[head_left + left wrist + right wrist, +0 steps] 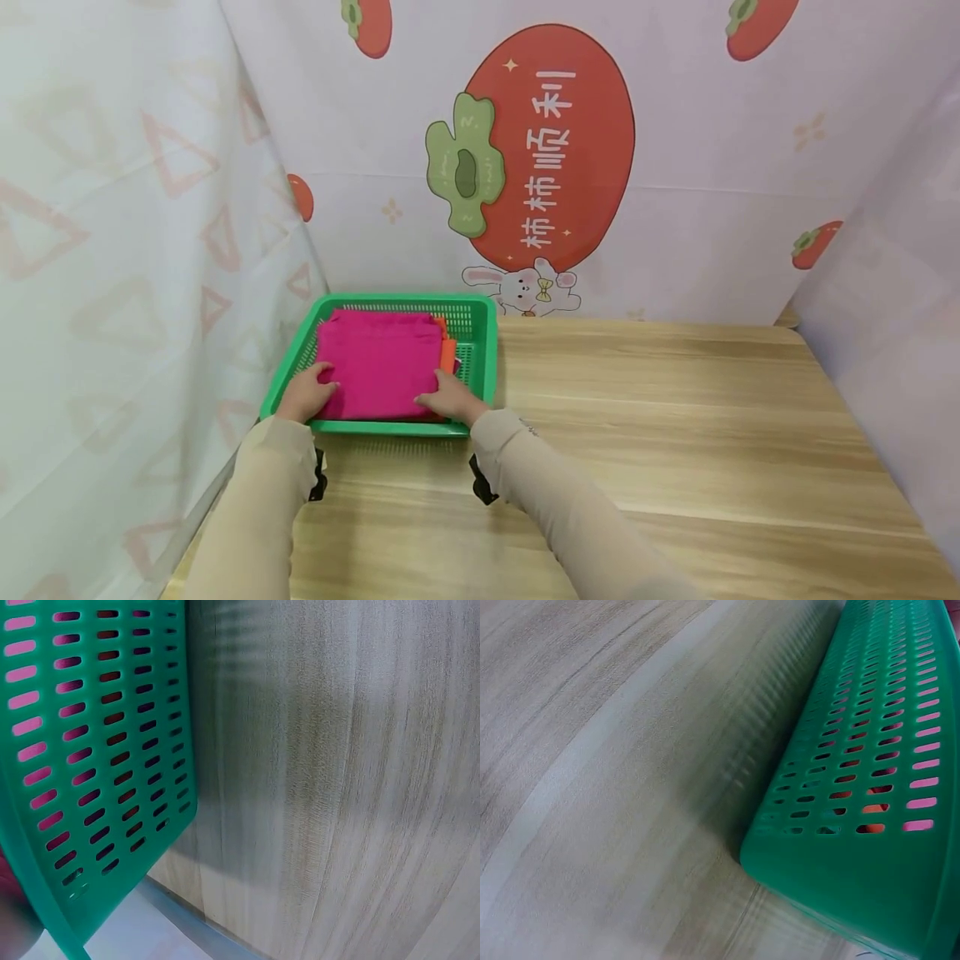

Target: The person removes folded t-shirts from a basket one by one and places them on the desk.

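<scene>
A folded magenta cloth [381, 365] lies flat on top inside a green plastic basket [491, 354], which stands at the back left of the table. My left hand [303, 394] grips the cloth's near left edge. On the opposite side my right hand [454, 397] holds its near right edge, thumb on top. Some of the fingers are hidden beside the cloth. Orange fabric [448, 356] sticks out from under it on the right. Both wrist views show the basket's slotted walls, with pink and orange behind the slots.
The wood-grain table [675, 433] stretches right and forward of the basket. A white printed curtain [142, 275] hangs close to the basket's left side. Behind it is a backdrop [697, 150] with persimmon drawings.
</scene>
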The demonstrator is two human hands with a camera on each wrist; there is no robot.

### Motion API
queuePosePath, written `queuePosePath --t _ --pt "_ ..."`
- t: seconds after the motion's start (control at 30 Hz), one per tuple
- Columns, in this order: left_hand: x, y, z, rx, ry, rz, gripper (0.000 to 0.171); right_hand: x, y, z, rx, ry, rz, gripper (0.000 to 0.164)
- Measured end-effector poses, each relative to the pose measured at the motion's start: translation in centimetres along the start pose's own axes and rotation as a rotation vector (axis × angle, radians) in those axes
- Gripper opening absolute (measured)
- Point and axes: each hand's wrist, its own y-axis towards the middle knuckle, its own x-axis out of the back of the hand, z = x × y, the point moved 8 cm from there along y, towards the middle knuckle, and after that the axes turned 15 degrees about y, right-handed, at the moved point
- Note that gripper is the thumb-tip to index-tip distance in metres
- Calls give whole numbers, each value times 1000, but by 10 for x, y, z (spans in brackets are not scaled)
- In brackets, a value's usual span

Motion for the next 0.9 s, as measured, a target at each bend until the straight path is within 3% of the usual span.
queuePosePath --t 0.23,0.4,0.63,0.7,0.9 --pt "-1 3 4 8 -55 -27 41 4 4 -1 1 31 -76 58" --pt "-2 4 4 20 -62 -17 39 0 6 -1 -17 118 -58 49" --pt "8 6 10 9 -62 -142 31 -5 13 0 -40 234 -50 36" --pt "7 6 9 9 -58 -132 31 -6 16 0 -42 273 -59 36" --pt "-3 6 0 9 -109 -13 37 -13 22 -10 -76 470 -49 44"
